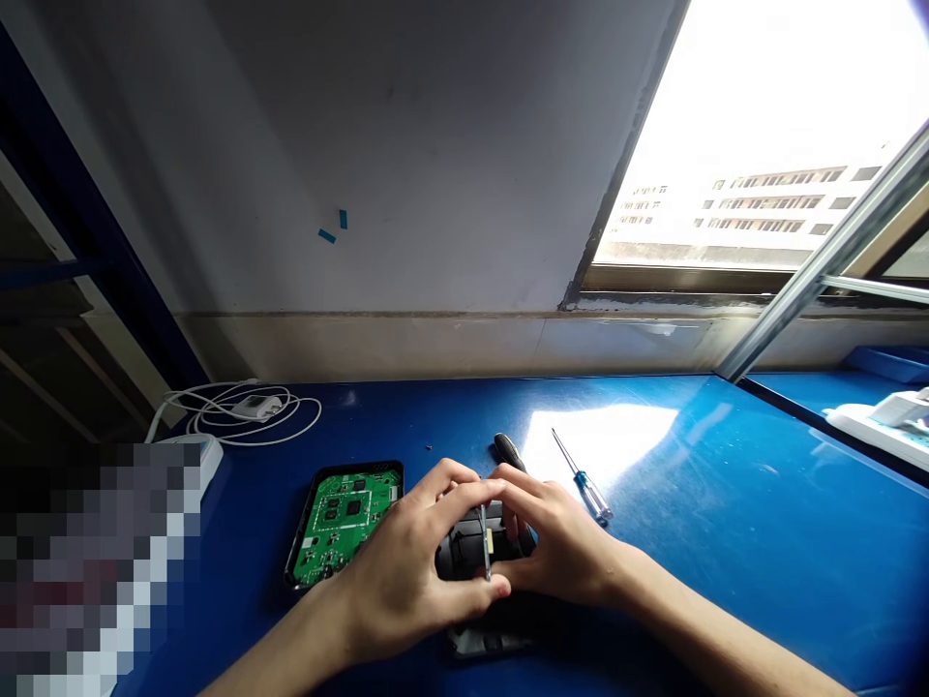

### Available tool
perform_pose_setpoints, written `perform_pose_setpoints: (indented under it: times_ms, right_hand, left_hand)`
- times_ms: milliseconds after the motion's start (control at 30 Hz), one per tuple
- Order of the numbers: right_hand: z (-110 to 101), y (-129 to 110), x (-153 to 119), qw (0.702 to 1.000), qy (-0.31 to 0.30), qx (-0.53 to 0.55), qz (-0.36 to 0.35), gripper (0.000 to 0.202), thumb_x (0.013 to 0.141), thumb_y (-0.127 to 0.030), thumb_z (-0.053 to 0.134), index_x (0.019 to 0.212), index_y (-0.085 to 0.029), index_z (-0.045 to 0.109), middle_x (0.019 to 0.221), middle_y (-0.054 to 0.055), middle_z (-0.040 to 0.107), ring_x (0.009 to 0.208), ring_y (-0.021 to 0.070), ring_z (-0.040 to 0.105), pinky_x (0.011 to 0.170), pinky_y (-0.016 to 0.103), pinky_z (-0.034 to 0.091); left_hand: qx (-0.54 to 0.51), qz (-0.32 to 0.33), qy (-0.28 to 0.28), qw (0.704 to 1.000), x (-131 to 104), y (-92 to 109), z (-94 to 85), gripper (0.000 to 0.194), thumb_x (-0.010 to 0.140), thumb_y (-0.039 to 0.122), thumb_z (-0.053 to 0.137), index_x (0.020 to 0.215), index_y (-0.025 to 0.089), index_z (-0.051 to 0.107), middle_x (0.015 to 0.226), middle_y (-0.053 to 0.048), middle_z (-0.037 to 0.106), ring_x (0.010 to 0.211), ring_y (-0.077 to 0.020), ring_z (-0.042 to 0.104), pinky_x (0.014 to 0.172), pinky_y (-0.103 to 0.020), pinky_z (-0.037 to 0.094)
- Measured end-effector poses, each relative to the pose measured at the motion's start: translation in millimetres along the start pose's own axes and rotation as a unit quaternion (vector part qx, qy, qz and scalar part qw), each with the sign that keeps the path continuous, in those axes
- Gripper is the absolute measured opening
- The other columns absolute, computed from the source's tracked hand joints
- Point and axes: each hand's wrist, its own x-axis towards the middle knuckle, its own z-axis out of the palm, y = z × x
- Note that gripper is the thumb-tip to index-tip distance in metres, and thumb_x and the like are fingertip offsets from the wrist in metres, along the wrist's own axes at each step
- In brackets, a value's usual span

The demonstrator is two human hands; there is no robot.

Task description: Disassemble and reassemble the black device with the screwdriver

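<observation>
My left hand [413,552] and my right hand [562,532] meet in front of me, fingertips together at the top and thumbs close together below. Between fingers and thumbs they pinch a thin grey plate [486,544], seen nearly edge-on. Under and behind it is a black plastic housing [457,552] with rounded parts, largely covered by my hands. Left of my left hand lies a green circuit board [352,513] set in a black casing [292,566]. Beyond my right fingers a dark rounded handle [508,449] sticks out; what it belongs to is hidden.
A screwdriver [586,484] with a clear blue handle lies right of my hands on the blue table [726,542]. At the back left are a coiled white cable [305,426] and a white adapter [255,407]. A white power strip [885,426] sits far right, past a metal post [788,281].
</observation>
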Motion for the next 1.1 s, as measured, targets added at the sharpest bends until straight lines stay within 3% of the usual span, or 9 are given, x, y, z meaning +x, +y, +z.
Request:
perform_pose_setpoints:
  times_ms: [600, 1100]
  right_hand:
    - [-0.7, -2.5, 2.1, 0.999, 0.027, -0.022, -0.029, 0.05, 0.088, -0.063, 0.07, 0.11, -0.019, 0.058, 0.083, -0.001, 0.053, 0.055, 0.0101, 0.05, 0.048, 0.023, 0.042]
    - [-1.5, -2.7, 2.3, 1.0, 0.015, -0.015, -0.022, 0.047, 0.086, -0.058, 0.074, 0.111, -0.02, 0.059, 0.085, -0.001, 0.054, 0.056, 0.0105, 0.051, 0.049, 0.023, 0.044]
  left_hand:
    - [-0.006, -0.006, -0.006, 1.0, 0.8, -1.8, -0.2, 0.071, 0.082, 0.017, 0.079, 0.147, 0.027, 0.052, 0.13, -0.003, 0.057, 0.118, -0.0205, 0.06, 0.106, -0.032, 0.051]
    - [0.0, -0.009, -0.008, 1.0, 1.1, 0.3, -1.1, 0.068, 0.081, 0.017, 0.08, 0.143, 0.027, 0.054, 0.127, -0.004, 0.058, 0.114, -0.021, 0.062, 0.1, -0.033, 0.054]
